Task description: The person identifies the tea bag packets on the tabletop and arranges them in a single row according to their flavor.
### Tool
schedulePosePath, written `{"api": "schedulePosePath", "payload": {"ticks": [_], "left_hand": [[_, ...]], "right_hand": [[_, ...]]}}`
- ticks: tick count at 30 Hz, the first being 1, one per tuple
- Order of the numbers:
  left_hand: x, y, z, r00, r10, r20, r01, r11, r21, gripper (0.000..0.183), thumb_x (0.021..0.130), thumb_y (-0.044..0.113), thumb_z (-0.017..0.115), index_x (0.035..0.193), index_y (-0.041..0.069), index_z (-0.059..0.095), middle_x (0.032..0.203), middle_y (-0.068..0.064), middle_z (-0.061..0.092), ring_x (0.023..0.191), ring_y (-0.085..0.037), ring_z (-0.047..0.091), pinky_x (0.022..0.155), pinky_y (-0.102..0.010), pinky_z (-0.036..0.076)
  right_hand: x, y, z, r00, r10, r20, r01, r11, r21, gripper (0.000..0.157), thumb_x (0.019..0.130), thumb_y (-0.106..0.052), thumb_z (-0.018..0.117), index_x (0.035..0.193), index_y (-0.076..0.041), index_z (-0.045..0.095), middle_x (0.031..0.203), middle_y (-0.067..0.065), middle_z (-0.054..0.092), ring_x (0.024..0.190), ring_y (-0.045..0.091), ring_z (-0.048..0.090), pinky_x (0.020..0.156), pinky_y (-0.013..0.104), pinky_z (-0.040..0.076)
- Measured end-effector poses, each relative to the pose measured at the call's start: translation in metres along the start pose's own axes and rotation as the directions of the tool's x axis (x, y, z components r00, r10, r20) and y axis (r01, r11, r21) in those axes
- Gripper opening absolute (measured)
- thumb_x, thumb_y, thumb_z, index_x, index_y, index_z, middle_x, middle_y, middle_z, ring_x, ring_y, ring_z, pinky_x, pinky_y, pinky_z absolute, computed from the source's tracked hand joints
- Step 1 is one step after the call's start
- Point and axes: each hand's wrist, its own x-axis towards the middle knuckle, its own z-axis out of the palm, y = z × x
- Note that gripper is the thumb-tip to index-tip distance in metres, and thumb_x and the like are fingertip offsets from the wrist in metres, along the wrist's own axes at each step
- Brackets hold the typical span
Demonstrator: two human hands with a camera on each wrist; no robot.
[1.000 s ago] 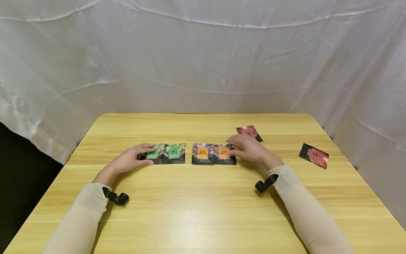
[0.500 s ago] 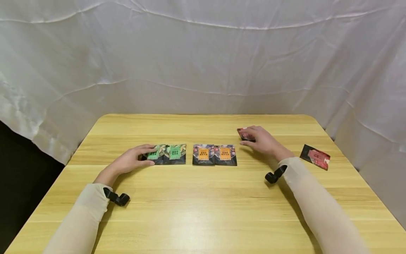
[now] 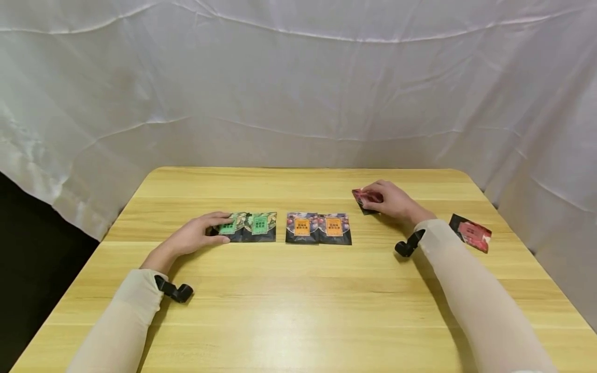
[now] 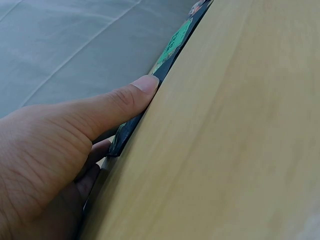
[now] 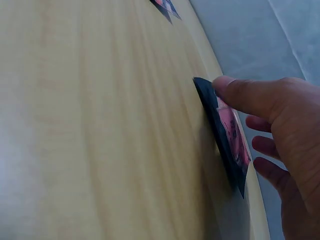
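Note:
My left hand (image 3: 188,235) rests at the left end of a black-and-green sachet (image 3: 235,228), thumb on its lower edge, other fingers at its far side. A second green sachet (image 3: 260,227) lies against it on the right. Near the back of the table, my right hand (image 3: 393,201) pinches a black-and-pink sachet (image 5: 231,132) between thumb and fingers. In the right wrist view that sachet tilts, with a shadow beneath it. The fingers cover part of it in the head view.
Two sachets with orange labels, a left one (image 3: 302,228) and a right one (image 3: 334,228), lie side by side mid-table. Another pink sachet (image 3: 471,233) lies askew at the right. A pale curtain (image 3: 298,103) hangs behind the wooden table (image 3: 280,300).
My right hand has left the right orange-label sachet, moved back and to the right, and taken hold of the far pink sachet. My left hand has stayed at the green sachet.

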Motion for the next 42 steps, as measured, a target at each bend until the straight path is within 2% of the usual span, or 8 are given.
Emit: {"api": "schedulePosePath", "payload": {"ticks": [4, 9, 13, 22, 32, 42], "left_hand": [[0.0, 0.0, 0.001, 1.0, 0.002, 0.006, -0.002, 1.0, 0.005, 0.061, 0.08, 0.049, 0.058, 0.133, 0.021, 0.045, 0.141, -0.007, 0.03, 0.128, -0.032, 0.025, 0.098, -0.055, 0.022], [0.0, 0.0, 0.002, 1.0, -0.009, 0.004, 0.009, 1.0, -0.012, 0.06, 0.08, 0.05, 0.058, 0.133, 0.023, 0.044, 0.141, -0.004, 0.03, 0.129, -0.028, 0.025, 0.099, -0.052, 0.024], [0.001, -0.001, 0.002, 1.0, -0.015, 0.006, 0.015, 1.0, -0.015, 0.06, 0.08, 0.051, 0.058, 0.133, 0.024, 0.044, 0.141, -0.002, 0.03, 0.129, -0.027, 0.025, 0.099, -0.051, 0.025], [0.002, -0.002, 0.0, 1.0, -0.002, 0.011, 0.002, 1.0, -0.012, 0.061, 0.08, 0.049, 0.058, 0.133, 0.023, 0.044, 0.141, -0.005, 0.03, 0.128, -0.03, 0.025, 0.099, -0.053, 0.025], [0.005, -0.006, 0.002, 1.0, -0.016, 0.004, 0.016, 1.0, -0.016, 0.059, 0.08, 0.05, 0.058, 0.132, 0.026, 0.044, 0.141, -0.001, 0.031, 0.129, -0.026, 0.025, 0.1, -0.051, 0.025], [0.007, -0.006, 0.001, 1.0, -0.006, 0.014, 0.006, 1.0, -0.012, 0.059, 0.081, 0.049, 0.058, 0.133, 0.024, 0.044, 0.141, -0.003, 0.031, 0.129, -0.028, 0.024, 0.099, -0.052, 0.025]], "right_hand": [[0.002, 0.005, 0.0, 0.999, 0.0, 0.038, -0.002, 0.999, 0.033, 0.048, 0.078, -0.037, 0.067, 0.12, -0.016, 0.056, 0.12, 0.01, 0.049, 0.109, 0.028, 0.044, 0.093, 0.047, 0.034], [0.004, 0.007, -0.001, 0.994, 0.038, 0.099, -0.048, 0.994, 0.099, 0.052, 0.079, -0.039, 0.065, 0.124, -0.016, 0.053, 0.12, 0.009, 0.052, 0.107, 0.026, 0.047, 0.091, 0.046, 0.035], [0.004, 0.007, 0.0, 0.99, 0.064, 0.127, -0.077, 0.992, 0.1, 0.056, 0.079, -0.042, 0.064, 0.128, -0.018, 0.05, 0.125, 0.009, 0.049, 0.113, 0.028, 0.044, 0.094, 0.048, 0.033], [0.005, 0.01, 0.004, 0.989, 0.1, 0.108, -0.114, 0.985, 0.131, 0.055, 0.079, -0.04, 0.065, 0.127, -0.019, 0.051, 0.128, 0.008, 0.048, 0.118, 0.028, 0.04, 0.097, 0.046, 0.03], [0.004, 0.008, 0.008, 0.987, 0.126, 0.094, -0.139, 0.98, 0.141, 0.054, 0.081, -0.039, 0.063, 0.129, -0.018, 0.05, 0.128, 0.01, 0.048, 0.116, 0.027, 0.042, 0.096, 0.046, 0.032], [0.005, 0.01, 0.01, 0.982, 0.152, 0.11, -0.167, 0.976, 0.141, 0.057, 0.081, -0.043, 0.062, 0.131, -0.019, 0.047, 0.13, 0.011, 0.045, 0.119, 0.029, 0.039, 0.097, 0.046, 0.031]]}}
